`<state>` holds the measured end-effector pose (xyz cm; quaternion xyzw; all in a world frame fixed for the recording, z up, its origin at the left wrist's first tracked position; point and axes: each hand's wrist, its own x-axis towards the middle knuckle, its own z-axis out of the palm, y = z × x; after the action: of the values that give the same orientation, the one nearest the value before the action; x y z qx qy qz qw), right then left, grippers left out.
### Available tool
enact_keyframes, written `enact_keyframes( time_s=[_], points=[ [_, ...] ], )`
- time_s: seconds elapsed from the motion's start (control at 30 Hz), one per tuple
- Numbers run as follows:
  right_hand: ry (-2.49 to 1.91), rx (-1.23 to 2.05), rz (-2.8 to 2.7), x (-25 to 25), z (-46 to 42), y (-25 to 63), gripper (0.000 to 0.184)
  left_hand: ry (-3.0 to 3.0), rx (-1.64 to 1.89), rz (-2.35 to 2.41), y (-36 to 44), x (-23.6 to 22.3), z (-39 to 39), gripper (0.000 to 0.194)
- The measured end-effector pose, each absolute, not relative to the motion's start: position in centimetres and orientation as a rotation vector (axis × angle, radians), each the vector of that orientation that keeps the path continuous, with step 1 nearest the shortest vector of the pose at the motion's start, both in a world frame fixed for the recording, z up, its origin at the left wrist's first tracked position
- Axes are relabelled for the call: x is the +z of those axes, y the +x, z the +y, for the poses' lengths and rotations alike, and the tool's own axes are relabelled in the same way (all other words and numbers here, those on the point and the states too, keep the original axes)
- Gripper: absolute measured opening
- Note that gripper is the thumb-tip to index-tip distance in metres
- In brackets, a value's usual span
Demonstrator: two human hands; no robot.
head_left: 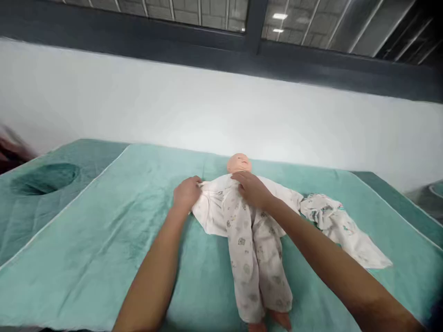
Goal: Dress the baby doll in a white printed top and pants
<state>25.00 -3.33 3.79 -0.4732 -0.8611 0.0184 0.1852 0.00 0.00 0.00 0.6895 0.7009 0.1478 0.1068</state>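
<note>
A baby doll (239, 163) lies on its back, its head toward the wall. It has patterned white pants (242, 258) on its legs, with the bare feet sticking out. A white baby shirt (212, 214) is spread around its upper body. My left hand (187, 193) is closed on the end of the shirt's sleeve at the doll's left-of-picture side. My right hand (252, 188) lies over the doll's chest near the neck, fingers bent against the shirt; whether they pinch the cloth is hidden.
The doll rests on a green padded cover (104, 230) over a table. A crumpled patterned white garment (342, 226) lies to the right. At the far left is a round hollow (44, 179) in the table. A white wall (207, 110) rises behind, under a dark window frame (207, 41).
</note>
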Motion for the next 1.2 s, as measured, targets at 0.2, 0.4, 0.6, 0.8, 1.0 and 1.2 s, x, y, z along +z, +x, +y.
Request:
enact_keyframes(
  time_s=[0.2, 0.4, 0.6, 0.8, 1.0, 1.2],
  points=[
    [-1.366, -0.051, -2.83, 4.6, 0.2, 18.6, 0.03, 2.054, 0.507, 2.012, 0.2, -0.3, -0.1, 0.037],
    [-1.09, -0.007, -3.123, 2.5, 3.1, 15.2, 0.032, 2.076, 0.484, 1.961, 0.0, -0.8, 0.2, 0.033],
    [-1.084, -0.232, -3.119, 2.1, 2.8, 15.7, 0.036, 2.1, 0.542, 1.908, 0.2, -1.1, 0.1, 0.036],
    [-1.175, -0.444, -3.123, 3.4, 1.7, 16.9, 0.035, 2.041, 0.5, 1.862, -0.4, -0.8, 0.1, 0.042],
    [-1.366, -0.525, -2.995, 6.3, 1.3, 19.4, 0.03, 2.198, 0.311, 1.833, -0.8, -0.6, -0.7, 0.029],
    [-1.399, -0.491, -2.918, 5.8, 0.9, 19.4, 0.03, 2.366, 0.331, 1.795, -0.1, -0.3, -1.2, 0.031]
  ],
)
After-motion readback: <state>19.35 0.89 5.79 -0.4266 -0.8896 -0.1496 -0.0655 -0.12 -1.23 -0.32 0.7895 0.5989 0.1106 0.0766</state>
